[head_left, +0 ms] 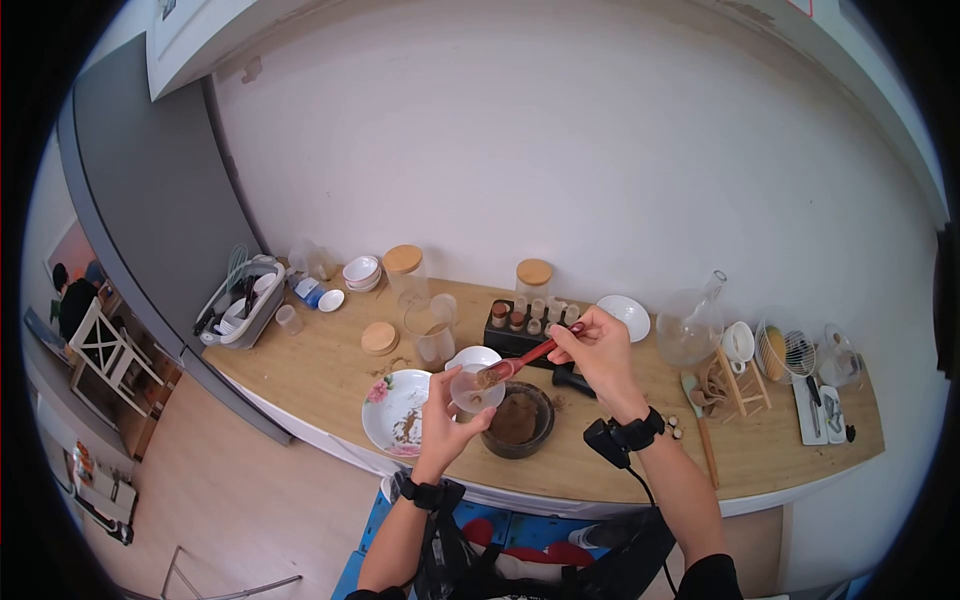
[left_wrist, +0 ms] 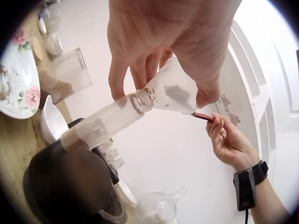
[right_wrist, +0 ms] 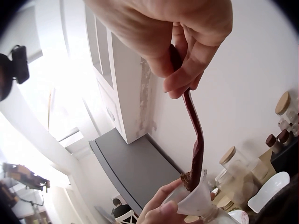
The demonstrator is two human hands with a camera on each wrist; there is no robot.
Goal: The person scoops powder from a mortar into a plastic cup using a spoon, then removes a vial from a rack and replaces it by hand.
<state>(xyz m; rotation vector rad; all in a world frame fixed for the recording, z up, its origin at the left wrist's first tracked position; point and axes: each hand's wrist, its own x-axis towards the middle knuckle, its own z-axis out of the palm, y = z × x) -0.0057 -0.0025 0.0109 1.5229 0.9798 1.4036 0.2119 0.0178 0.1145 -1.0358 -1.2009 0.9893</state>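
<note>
My left hand (head_left: 450,400) grips a clear funnel (left_wrist: 173,91) set in the mouth of a clear glass tube (left_wrist: 103,123), held above a dark mortar bowl (head_left: 515,420) of brown powder. My right hand (head_left: 582,338) pinches the handle of a red spoon (head_left: 522,362). The spoon's tip (right_wrist: 192,177) carries brown powder and rests inside the funnel (right_wrist: 198,200). In the right wrist view the left hand's fingers (right_wrist: 161,205) curl round the funnel's rim.
On the wooden counter (head_left: 320,365) lie a floral plate (head_left: 398,412) with powder traces, a small white bowl (head_left: 473,357), an open jar of powder (head_left: 435,335), a black rack of vials (head_left: 525,322), a glass flask (head_left: 688,325) and a dish rack (head_left: 240,300).
</note>
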